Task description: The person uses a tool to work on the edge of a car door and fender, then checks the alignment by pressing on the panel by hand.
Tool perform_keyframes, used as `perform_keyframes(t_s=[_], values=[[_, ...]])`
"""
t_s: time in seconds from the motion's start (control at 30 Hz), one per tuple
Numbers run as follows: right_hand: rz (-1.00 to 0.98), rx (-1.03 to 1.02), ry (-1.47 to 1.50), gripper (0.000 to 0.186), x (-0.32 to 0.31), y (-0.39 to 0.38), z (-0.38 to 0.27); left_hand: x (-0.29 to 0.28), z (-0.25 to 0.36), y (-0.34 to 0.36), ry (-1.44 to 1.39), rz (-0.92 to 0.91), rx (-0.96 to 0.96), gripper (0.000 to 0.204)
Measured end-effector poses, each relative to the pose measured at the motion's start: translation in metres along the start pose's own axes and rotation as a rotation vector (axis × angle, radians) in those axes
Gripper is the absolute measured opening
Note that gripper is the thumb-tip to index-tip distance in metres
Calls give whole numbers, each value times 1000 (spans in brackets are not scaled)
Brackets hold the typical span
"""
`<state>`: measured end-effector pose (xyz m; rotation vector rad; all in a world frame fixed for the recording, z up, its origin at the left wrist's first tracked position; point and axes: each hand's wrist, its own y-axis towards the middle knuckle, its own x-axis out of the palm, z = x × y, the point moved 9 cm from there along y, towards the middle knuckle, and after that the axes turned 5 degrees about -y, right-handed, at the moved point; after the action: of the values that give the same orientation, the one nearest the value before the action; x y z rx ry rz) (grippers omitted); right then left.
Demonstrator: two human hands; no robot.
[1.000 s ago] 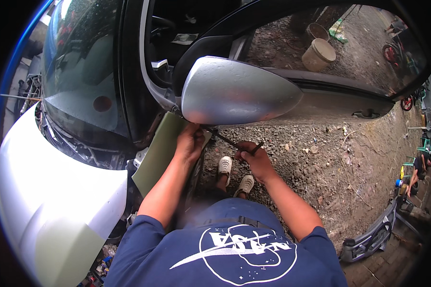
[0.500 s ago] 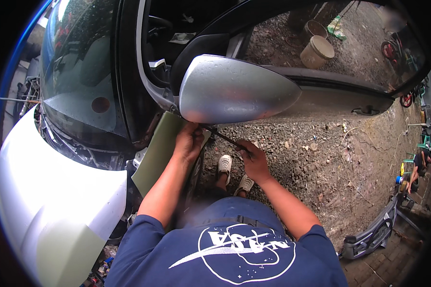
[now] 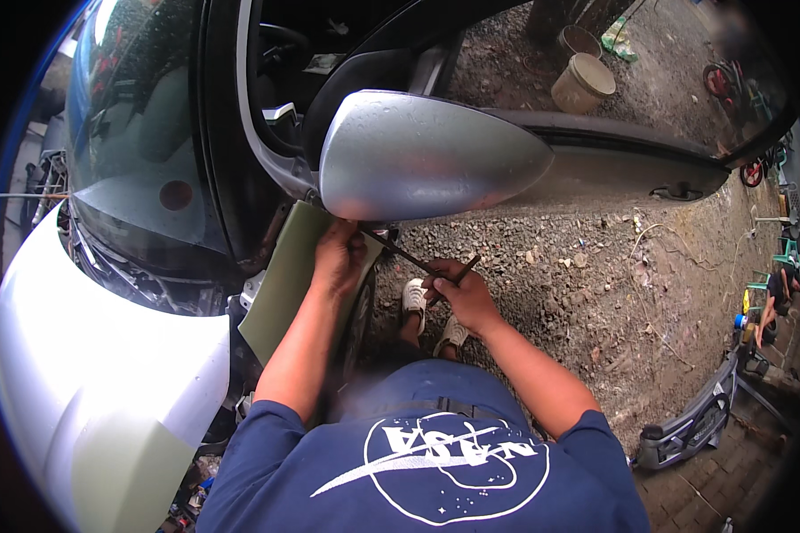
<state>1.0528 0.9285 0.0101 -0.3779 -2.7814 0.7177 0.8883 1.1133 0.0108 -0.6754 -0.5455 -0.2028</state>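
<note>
My right hand [image 3: 462,295] is closed around the crossbar of a dark T-handle wrench [image 3: 406,255]. From there the long shaft slants up and left to my left hand [image 3: 340,256]. That hand's fingers curl closed at the shaft's far end, just under the silver side mirror [image 3: 427,160]; the wrench's tip is hidden. Beside my left hand stands an olive-green fender panel [image 3: 280,280], its upper corner below the mirror's base. A gap with exposed bracket parts [image 3: 251,289] shows between the fender and the white hood [image 3: 107,338].
The car door [image 3: 613,173] stands open across the far side. Gravel [image 3: 569,311] covers the ground around my shoes [image 3: 452,333]. A loose grey bumper [image 3: 693,417] lies at the right. Another person [image 3: 778,298] is at the far right edge, near green stools [image 3: 784,253].
My right hand has turned on the wrench, and the crossbar now shows at an angle through its fingers. My left hand stays by the fender's upper corner. The whole view has shifted slightly.
</note>
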Motion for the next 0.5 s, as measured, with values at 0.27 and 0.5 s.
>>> perform_keyframes(t_s=[0.27, 0.5], values=[[-19, -5, 87, 30, 2, 4, 10, -7, -3, 8, 42, -57, 15, 13], [-57, 25, 50, 27, -8, 7, -11, 3, -1, 9, 21, -55, 31, 16]])
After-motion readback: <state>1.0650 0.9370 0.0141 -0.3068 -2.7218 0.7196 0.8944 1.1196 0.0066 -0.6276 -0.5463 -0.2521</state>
